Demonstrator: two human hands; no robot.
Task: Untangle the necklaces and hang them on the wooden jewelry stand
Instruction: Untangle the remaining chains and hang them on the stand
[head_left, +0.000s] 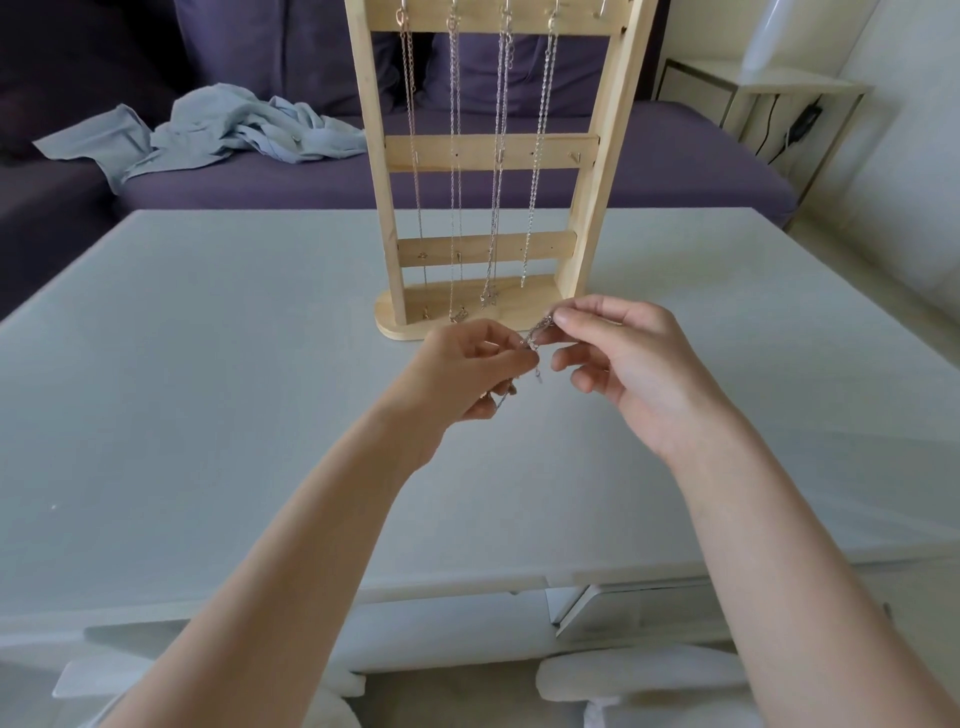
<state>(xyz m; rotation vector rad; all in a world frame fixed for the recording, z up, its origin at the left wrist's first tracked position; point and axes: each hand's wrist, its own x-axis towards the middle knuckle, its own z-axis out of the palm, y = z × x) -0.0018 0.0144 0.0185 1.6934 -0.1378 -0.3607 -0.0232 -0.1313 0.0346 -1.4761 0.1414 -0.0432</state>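
Pale table (208, 415), four chains already on the stand (488, 156) beyond the hands. Left hand (462, 374) and right hand (628, 364) both pinch the last chain (537, 332) between them, probably still untangling; hanging comes next, likely on the spare top hook.

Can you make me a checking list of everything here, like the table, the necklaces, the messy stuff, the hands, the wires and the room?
Surface: pale table, bare where it shows.
Job's things: wooden stand upright at the far side of the table, four chains hanging from its top bar; one tangled necklace held above the table.
Clutter: crumpled blue cloth on the purple sofa.
Hands: left hand and right hand each pinch the tangled necklace.
Cables: a dark cable by the side table.
Surroundings: sofa behind the table, side table at the right.
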